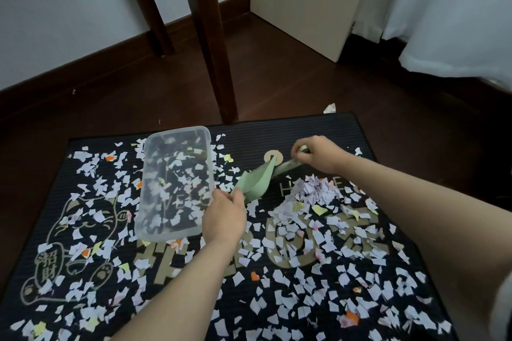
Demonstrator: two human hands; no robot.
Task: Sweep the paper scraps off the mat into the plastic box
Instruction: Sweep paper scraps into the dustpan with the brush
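A black mat [318,130] with gold print lies on the floor, strewn with several white, yellow and orange paper scraps [291,260]. A clear plastic box [174,183] stands on the mat's left half with a few scraps inside. My left hand [224,219] grips the handle of a light green dustpan [253,183] just right of the box. My right hand [318,153] grips a small green brush [288,167] at the dustpan's mouth. A heap of scraps [307,202] lies below the brush.
Two dark wooden furniture legs [216,44] stand just behind the mat. A beige cabinet [304,0] and a white curtain [454,14] are at the back right. One scrap [330,108] lies on the brown wooden floor beyond the mat's far edge.
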